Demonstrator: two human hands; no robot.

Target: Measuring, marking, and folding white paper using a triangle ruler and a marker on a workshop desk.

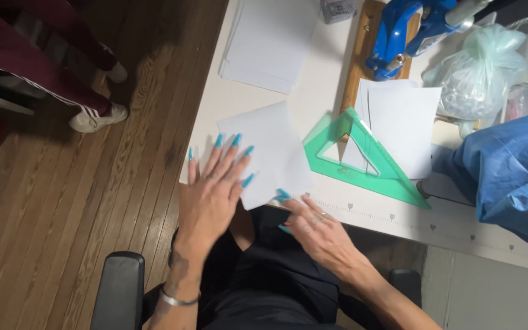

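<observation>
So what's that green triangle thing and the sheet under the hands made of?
The see-through green triangle ruler looks like hard, glossy plastic: the table shows through it. The white square sheet under the left hand and by the right hand looks like thin matte paper, lying flat.

Left hand (212, 192) lies flat, fingers spread toward 12 o'clock. Right hand (316, 229) lies low, fingers curled, pointing toward 10 o'clock.
</observation>
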